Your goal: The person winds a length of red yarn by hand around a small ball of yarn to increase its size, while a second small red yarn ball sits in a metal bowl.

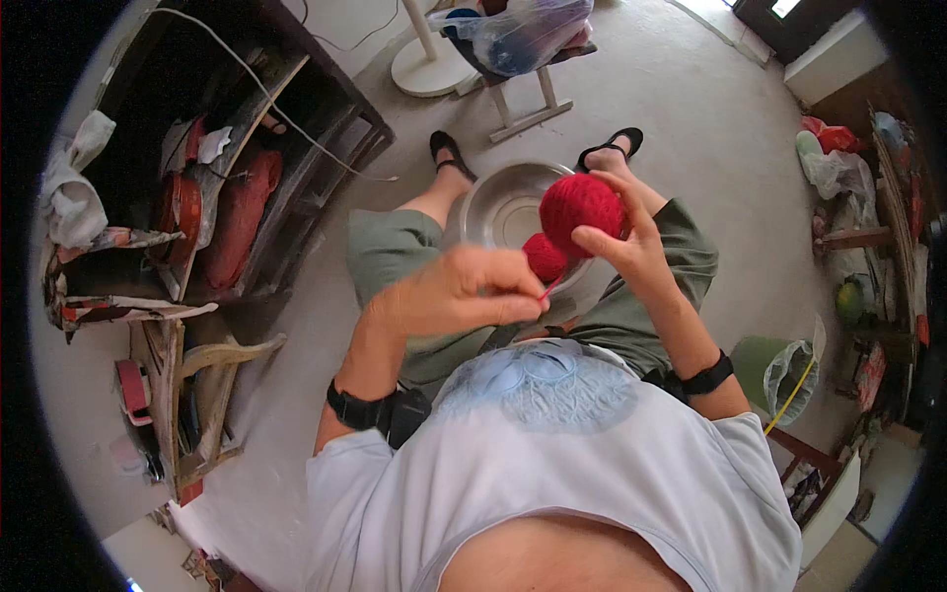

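A large ball of red yarn point(580, 213) is held over a metal basin point(486, 205) by the right hand point(639, 234), its thumb and fingers clamped around the ball's right side. A strand of red yarn point(555, 284) is pinched by the slightly blurred left hand point(459, 286), thumb and fingertips pressed together near the basin's close edge. A smaller red ball point(544, 259), partly covered, is seen between the hands, within the basin's outline. The basin is flanked by green trousers point(666, 261); beyond it, a plastic bag point(528, 35) is supported by a low stool point(530, 122).
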Demonstrator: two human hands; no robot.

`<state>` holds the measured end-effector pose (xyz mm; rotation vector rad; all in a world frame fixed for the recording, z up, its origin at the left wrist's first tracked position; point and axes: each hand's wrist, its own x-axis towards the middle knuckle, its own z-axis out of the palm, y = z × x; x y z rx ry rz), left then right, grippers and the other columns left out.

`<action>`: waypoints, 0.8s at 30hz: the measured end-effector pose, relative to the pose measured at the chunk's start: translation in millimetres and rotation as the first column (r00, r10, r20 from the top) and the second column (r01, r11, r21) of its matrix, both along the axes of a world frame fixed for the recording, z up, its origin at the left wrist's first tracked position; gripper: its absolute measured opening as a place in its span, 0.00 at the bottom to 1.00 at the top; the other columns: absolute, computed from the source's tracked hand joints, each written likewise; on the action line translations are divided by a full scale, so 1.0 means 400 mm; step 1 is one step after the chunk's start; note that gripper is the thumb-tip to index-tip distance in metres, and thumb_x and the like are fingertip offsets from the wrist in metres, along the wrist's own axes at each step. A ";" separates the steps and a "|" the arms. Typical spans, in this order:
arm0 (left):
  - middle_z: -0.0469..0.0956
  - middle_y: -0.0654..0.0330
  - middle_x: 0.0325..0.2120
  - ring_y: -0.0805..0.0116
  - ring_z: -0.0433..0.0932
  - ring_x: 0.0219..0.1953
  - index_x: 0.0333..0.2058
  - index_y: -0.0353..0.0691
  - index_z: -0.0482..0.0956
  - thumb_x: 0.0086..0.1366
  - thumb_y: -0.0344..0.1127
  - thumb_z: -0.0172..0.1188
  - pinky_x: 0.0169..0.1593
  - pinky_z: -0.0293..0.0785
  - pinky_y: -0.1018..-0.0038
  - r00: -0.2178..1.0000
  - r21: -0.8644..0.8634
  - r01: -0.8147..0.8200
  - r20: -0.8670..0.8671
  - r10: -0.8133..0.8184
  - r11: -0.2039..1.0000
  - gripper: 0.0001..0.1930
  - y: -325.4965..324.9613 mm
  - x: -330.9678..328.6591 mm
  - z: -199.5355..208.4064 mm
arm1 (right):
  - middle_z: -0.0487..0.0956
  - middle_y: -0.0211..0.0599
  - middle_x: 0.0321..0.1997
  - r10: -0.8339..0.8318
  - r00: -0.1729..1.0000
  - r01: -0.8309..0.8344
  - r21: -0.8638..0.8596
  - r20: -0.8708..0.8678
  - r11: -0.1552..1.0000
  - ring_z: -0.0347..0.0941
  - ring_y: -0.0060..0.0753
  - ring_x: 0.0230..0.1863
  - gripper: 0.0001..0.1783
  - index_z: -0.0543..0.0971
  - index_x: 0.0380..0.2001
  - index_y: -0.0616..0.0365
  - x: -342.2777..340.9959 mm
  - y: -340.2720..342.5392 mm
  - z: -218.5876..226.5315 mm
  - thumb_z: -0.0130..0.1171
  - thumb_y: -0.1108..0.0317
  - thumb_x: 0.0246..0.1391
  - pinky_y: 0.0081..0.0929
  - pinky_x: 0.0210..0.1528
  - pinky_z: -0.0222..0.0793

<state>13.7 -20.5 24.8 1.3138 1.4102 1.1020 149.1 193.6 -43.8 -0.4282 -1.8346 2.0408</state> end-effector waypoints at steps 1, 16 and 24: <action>0.79 0.64 0.31 0.78 0.75 0.33 0.39 0.32 0.81 0.63 0.29 0.63 0.36 0.70 0.79 0.999 0.040 -0.039 -0.024 0.040 0.998 0.08 0.017 -0.014 0.019 | 0.73 0.39 0.55 0.104 0.994 -0.107 0.053 0.045 0.993 0.71 0.33 0.56 0.38 0.67 0.60 0.58 0.009 -0.003 0.004 0.72 0.63 0.47 0.30 0.60 0.67; 0.82 0.64 0.34 0.79 0.77 0.34 0.47 0.36 0.82 0.69 0.35 0.57 0.39 0.74 0.81 0.859 -0.276 -0.327 0.312 0.406 0.904 0.13 -0.027 -0.002 -0.231 | 0.67 0.41 0.64 0.251 0.939 -0.338 -0.494 -0.235 0.802 0.64 0.35 0.66 0.48 0.57 0.65 0.63 0.033 0.027 0.082 0.67 0.53 0.47 0.35 0.66 0.59; 0.82 0.62 0.37 0.75 0.79 0.38 0.50 0.33 0.79 0.67 0.32 0.60 0.43 0.74 0.79 0.965 -0.253 -0.092 0.215 0.149 0.963 0.15 -0.042 0.041 -0.180 | 0.71 0.41 0.58 0.035 0.999 -0.043 -0.525 -0.026 0.850 0.70 0.34 0.59 0.36 0.62 0.61 0.62 -0.021 0.045 0.028 0.65 0.59 0.54 0.33 0.60 0.68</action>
